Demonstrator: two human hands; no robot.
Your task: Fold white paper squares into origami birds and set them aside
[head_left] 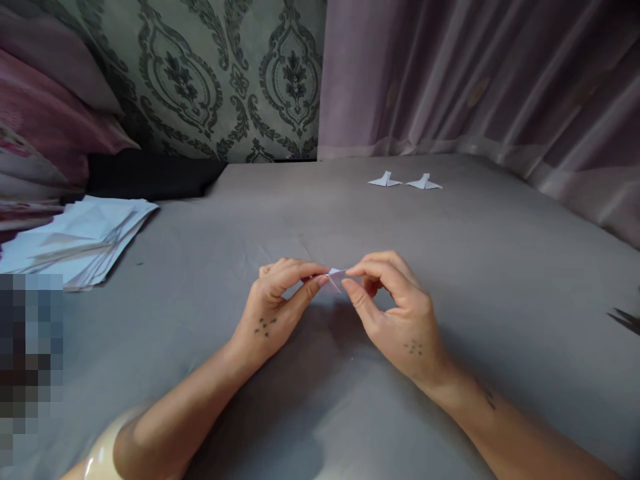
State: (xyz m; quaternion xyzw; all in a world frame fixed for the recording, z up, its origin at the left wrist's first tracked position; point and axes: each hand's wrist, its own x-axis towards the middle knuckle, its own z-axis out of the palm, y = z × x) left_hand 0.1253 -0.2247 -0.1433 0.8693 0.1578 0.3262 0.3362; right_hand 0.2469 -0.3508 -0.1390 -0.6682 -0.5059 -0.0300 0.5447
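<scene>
A small piece of folded white paper [336, 279] is held up above the grey cloth in front of me. My left hand [283, 293] pinches its left side between thumb and forefinger. On the paper's right corner, my right hand [393, 293] has its fingertips, the thumb just below and curled in close to the forefinger. A thin folded flap points downward between the two hands. The fingers partly cover the paper, so its full shape does not show.
Two small folded paper figures [385, 180] stand at the back right. At the left lies a stack of white paper sheets [95, 233], with a folded black cloth [155, 175] behind it. Dark scissor-like tips [627, 321] show at the right edge. The grey cloth [225, 233] covers the surface.
</scene>
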